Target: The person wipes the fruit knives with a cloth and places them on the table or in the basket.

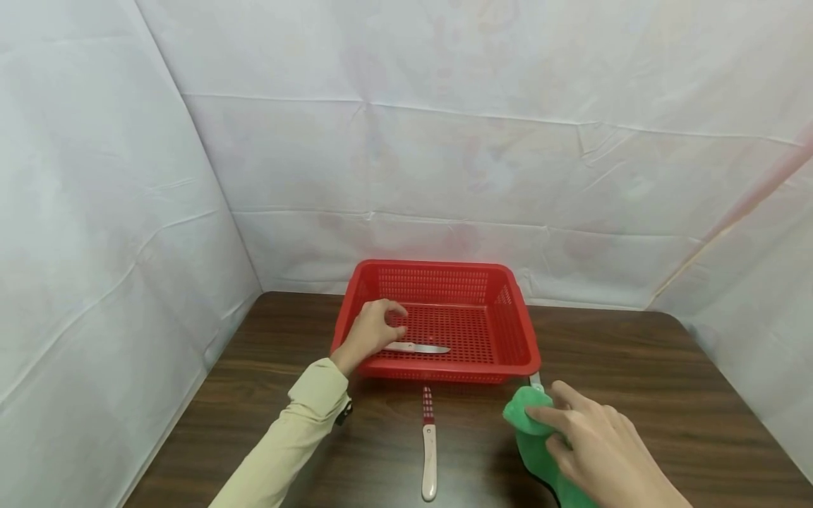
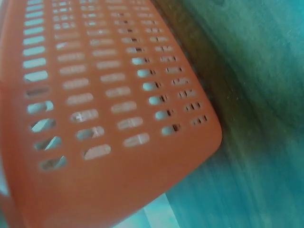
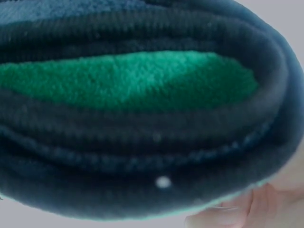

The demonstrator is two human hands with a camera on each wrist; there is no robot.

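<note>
"Where is the left hand [image 1: 371, 328]?"

"Reaching over the left front part of a red, slotted plastic basket [image 1: 438, 369]. Thumb and forefinger curve apart with a clear gap between them; the other fingers are mostly hidden."

"Anything in that gap?"

"Nothing I can see. A small knife with a smooth pale handle and a plain silver blade [image 1: 422, 348] lies in the basket near the front wall, blade toward the right. Its handle end is behind the hand, so I can't tell whether they touch."

"And the right hand [image 1: 593, 437]?"

"It pinches a plush green cloth with dark edging [image 1: 536, 453], near the basket's right front corner. A short silver metal piece [image 1: 536, 382] sticks out past the cloth toward that corner; the rest is covered."

"What does the right wrist view add?"

"The thick dark edge curving around green pile, and fingertips at lower right."

"What lies between the hands?"

"A cream-handled knife with a red-and-white patterned blade [image 1: 429, 448], flat on the dark brown wood-grain table [image 1: 635, 374], blade pointing at the basket."

"And behind?"

"White hanging sheets [image 1: 444, 162]."
</note>
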